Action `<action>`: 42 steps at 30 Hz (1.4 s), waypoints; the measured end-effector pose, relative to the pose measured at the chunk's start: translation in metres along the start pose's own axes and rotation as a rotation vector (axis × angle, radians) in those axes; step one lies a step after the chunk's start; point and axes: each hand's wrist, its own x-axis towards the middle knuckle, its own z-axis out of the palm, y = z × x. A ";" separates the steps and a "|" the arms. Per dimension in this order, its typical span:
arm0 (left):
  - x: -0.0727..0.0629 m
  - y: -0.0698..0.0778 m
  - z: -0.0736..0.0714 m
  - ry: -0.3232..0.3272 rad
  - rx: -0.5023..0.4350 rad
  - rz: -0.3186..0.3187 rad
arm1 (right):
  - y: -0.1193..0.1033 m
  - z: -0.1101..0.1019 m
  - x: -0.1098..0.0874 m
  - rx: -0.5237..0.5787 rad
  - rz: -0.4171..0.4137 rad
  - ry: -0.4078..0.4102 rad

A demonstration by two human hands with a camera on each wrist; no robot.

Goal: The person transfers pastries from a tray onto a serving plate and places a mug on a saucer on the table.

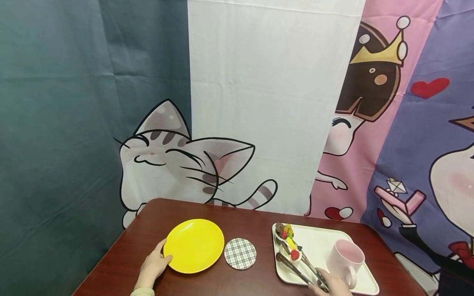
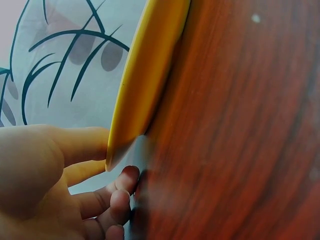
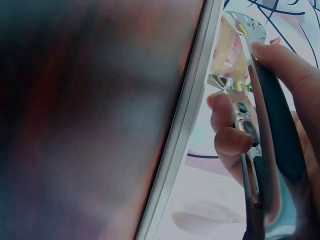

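Observation:
My left hand (image 1: 153,263) pinches the near-left rim of a round yellow plate (image 1: 194,246). In the left wrist view the thumb lies at the rim of the plate (image 2: 145,75), and the other fingers curl below it. My right hand (image 1: 333,285) grips metal tongs (image 1: 292,269) with dark handle insets, thumb on one arm and fingers round the other. The tongs reach over the left side of a white tray (image 1: 314,234), their tips at a cream-and-pink piece of cake (image 3: 230,50). Small fruit-topped desserts (image 1: 290,243) line that side of the tray.
A pink mug (image 1: 345,259) stands on the right part of the tray, close to my right hand. Between plate and tray lies a round checked coaster (image 1: 240,254). The brown table (image 1: 259,224) ends at a curtain with cartoon prints (image 1: 229,102).

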 end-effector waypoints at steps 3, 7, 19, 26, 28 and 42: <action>0.001 0.000 0.000 -0.001 0.005 -0.002 | -0.073 -0.036 0.007 -0.055 0.062 0.076; 0.001 -0.001 -0.001 -0.005 0.011 0.010 | -0.094 -0.066 0.015 -0.031 0.057 -0.017; 0.001 -0.001 -0.003 -0.019 0.008 0.007 | -0.086 -0.065 0.010 -0.013 0.027 0.029; 0.002 -0.001 -0.002 -0.013 0.012 -0.001 | -0.088 -0.067 0.007 -0.025 0.083 -0.004; 0.002 -0.001 -0.001 -0.012 0.012 -0.001 | -0.088 -0.065 0.005 -0.029 0.083 0.027; 0.003 -0.001 0.000 -0.012 0.008 -0.002 | -0.086 -0.057 0.002 -0.042 0.019 0.221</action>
